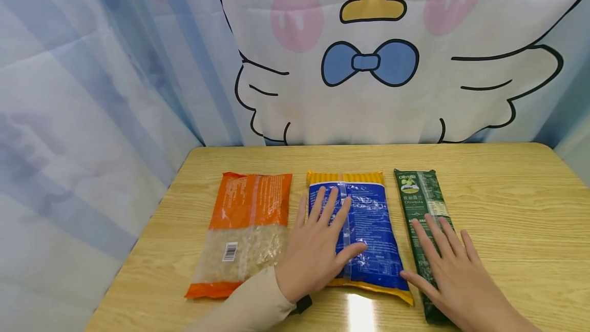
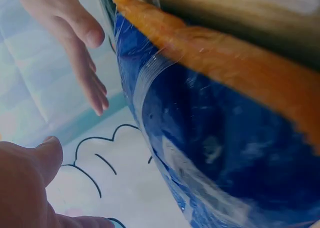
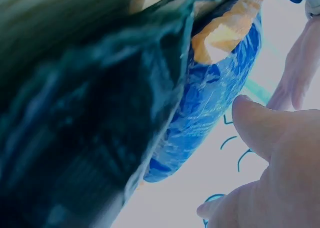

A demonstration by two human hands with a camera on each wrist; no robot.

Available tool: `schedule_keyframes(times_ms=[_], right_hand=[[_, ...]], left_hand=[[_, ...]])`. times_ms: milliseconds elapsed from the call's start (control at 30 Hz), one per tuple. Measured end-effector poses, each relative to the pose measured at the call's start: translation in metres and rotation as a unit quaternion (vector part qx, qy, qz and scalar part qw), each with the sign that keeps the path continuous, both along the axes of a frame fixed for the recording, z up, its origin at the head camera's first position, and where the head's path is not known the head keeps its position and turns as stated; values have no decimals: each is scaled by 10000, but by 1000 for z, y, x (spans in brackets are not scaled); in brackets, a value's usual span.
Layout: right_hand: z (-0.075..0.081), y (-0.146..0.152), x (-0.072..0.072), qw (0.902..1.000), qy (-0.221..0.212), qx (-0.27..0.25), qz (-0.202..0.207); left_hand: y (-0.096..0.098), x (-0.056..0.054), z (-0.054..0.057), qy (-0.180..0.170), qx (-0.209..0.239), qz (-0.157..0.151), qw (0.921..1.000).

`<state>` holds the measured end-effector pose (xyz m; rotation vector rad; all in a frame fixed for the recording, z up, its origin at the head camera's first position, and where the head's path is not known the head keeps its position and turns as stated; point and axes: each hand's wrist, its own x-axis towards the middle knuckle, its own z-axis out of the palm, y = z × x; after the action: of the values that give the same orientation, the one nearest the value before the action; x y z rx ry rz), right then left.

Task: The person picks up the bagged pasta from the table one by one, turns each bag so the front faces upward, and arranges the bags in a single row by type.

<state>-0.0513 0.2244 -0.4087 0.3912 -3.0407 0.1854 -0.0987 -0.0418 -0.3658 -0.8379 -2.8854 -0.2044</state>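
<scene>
Three flat plastic packages lie side by side on the wooden table. The left one is an orange and clear bag [image 1: 252, 204] with pale contents and a barcode. In the middle is a blue bag [image 1: 369, 224] with yellow ends, and on the right a long, narrow green package [image 1: 417, 193] marked Olivoila. My left hand [image 1: 313, 252] is spread flat over the blue bag, fingers straight. Over the lower part of the green package my right hand [image 1: 456, 275] is spread likewise. Both wrist views show a gap between the hands and the packages beneath. Neither hand holds anything.
The wooden table [image 1: 516, 209] reaches back to a curtain [image 1: 364, 111] printed with a cartoon figure in a blue bow tie. More pale blue curtain [image 1: 83, 168] hangs along the left side. A dark band [image 1: 301, 305] shows at my left wrist.
</scene>
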Motion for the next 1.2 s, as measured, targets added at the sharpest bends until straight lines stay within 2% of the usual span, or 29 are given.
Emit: schedule_keyframes(times_ms=[300, 533, 700, 800, 1033, 1200], right_hand=[[5, 14, -2, 9999, 50, -80, -88], [13, 26, -5, 9993, -155, 1, -339], [14, 31, -7, 9993, -134, -61, -330], [13, 34, -8, 9995, -105, -32, -296], [11, 41, -9, 9996, 28, -144, -259], [5, 46, -10, 9989, 438, -82, -129]], left_hand=[[21, -11, 7, 209, -95, -127, 9997], [35, -21, 12, -45, 53, -241, 9997], [44, -26, 15, -321, 144, -372, 9987], [50, -29, 17, -314, 175, -413, 9985], [66, -47, 16, -173, 244, -391, 9988], [75, -61, 13, -216, 491, -323, 9980]])
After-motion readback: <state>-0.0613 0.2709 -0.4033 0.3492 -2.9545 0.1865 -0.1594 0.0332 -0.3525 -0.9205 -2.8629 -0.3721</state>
